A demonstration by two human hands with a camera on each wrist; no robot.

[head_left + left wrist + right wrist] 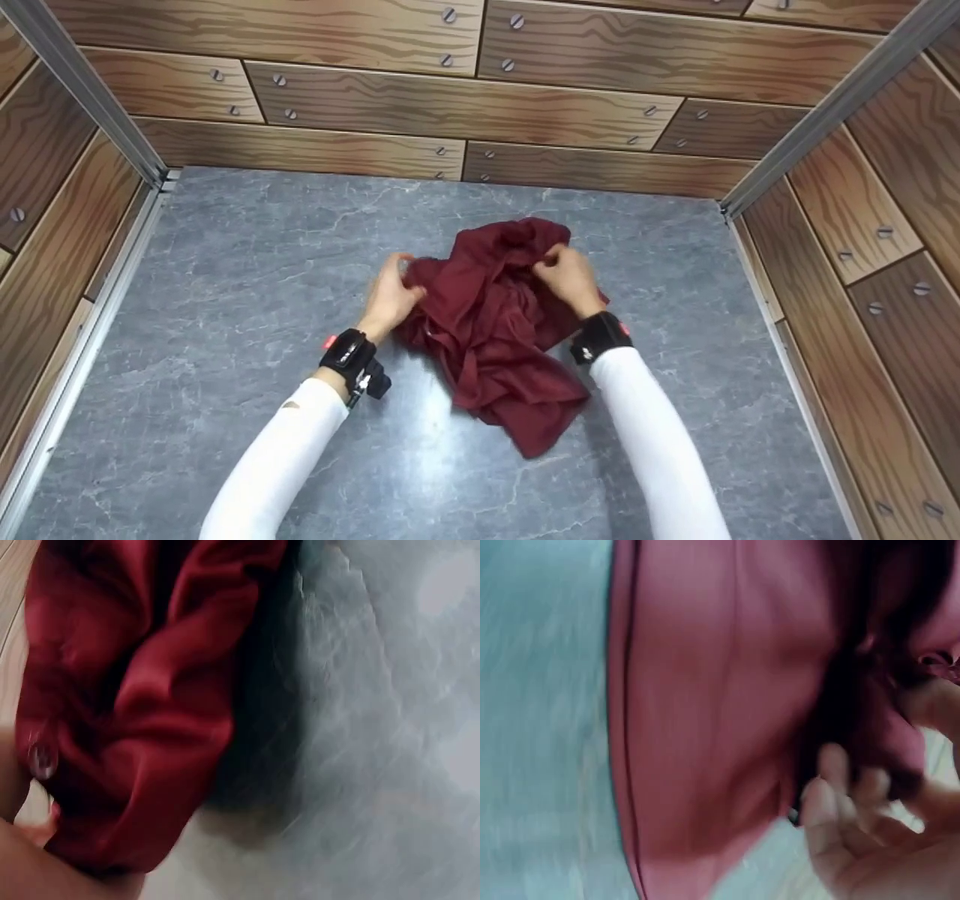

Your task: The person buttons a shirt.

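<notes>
L hand [390, 295] has thumb & fingers clamped on the L edge of the maroon cloth [491, 319], R hand [570, 280] pinching its upper R folds! It's crumpled on the grey surface [277, 247], btwn both hands, button [43, 760] showing nr L fingers

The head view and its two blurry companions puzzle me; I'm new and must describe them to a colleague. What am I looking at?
No robot here: a person works with two bare hands. The wide picture comes from a camera on the head, looking down; the other two come from cameras worn on the wrists, each close to its own hand. On the grey surface lies a crumpled dark red cloth; the left wrist view shows what looks like a button on it. The left hand pinches the cloth at its left side, and the right hand grips it on the right.
</notes>
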